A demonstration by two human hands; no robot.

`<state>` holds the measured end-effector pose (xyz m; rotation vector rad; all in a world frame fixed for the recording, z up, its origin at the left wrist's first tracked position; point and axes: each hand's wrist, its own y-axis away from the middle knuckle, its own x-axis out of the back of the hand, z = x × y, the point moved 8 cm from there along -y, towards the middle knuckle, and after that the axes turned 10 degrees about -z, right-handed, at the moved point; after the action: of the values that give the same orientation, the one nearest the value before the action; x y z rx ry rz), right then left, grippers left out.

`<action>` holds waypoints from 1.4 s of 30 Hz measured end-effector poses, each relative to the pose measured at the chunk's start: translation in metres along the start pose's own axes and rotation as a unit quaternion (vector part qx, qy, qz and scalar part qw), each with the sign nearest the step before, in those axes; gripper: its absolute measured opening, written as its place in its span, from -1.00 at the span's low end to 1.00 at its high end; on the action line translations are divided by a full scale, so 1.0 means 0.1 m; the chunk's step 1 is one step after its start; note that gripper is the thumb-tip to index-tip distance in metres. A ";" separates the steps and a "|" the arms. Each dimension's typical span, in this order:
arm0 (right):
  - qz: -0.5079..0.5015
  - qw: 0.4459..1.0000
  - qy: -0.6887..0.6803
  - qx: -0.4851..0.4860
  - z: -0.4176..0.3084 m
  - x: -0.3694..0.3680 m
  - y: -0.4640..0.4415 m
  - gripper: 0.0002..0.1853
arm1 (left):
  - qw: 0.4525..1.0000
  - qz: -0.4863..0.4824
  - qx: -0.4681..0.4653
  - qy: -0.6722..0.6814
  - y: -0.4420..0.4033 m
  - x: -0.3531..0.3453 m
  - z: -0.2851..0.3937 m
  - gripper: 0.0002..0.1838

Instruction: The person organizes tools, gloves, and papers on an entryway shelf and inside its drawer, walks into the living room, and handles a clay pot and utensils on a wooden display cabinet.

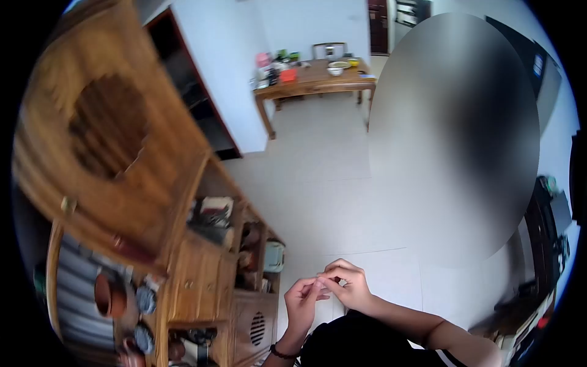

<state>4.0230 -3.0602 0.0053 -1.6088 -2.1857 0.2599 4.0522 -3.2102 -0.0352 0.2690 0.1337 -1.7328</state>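
Observation:
My left hand [302, 301] and my right hand [347, 285] meet at the fingertips in front of my body, low in the head view. The fingers of both are pinched together. Whatever is between them, if anything, is too small to make out. A dark beaded bracelet [284, 352] is on the left wrist. Both hands are held above the pale tiled floor [318, 208], to the right of a wooden cabinet [199, 287].
The cabinet's shelves hold pots, a clay bowl [110, 295] and a pale green box [274, 256]. A wooden table [315, 78] with bowls and a red box stands at the back. A large blurred patch hides the right side. Dark furniture [541, 244] lines the right edge.

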 end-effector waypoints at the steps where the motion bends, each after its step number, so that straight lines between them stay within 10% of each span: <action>1: 0.039 0.999 0.012 0.004 0.08 0.35 -0.02 -0.86 | 1.000 -0.020 -0.004 -0.008 -0.28 -0.27 -0.02 -0.77; 12: 0.222 0.958 0.174 -0.056 1.16 3.24 -0.29 -0.80 | 0.972 -0.192 0.132 0.024 -2.85 -2.53 -0.78 -0.72; 24: 0.199 0.879 0.425 -0.083 2.32 6.08 -2.12 -0.73 | 0.932 -0.309 0.172 0.076 -6.40 -4.43 -1.27 -0.76; 37: 0.195 0.887 0.414 -0.065 3.87 8.68 -3.37 -0.81 | 0.897 -0.379 0.226 0.033 -9.21 -5.93 -1.82 -0.77; 42: 0.187 0.955 0.180 -0.147 4.87 10.33 -4.33 -0.89 | 0.910 -0.374 0.158 -0.091 -11.02 -6.74 -1.64 -0.79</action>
<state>3.1811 -2.1765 -0.0423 -2.0426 -1.6947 -0.2501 3.0950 -2.3301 -0.0900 0.3127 -0.2153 -2.5390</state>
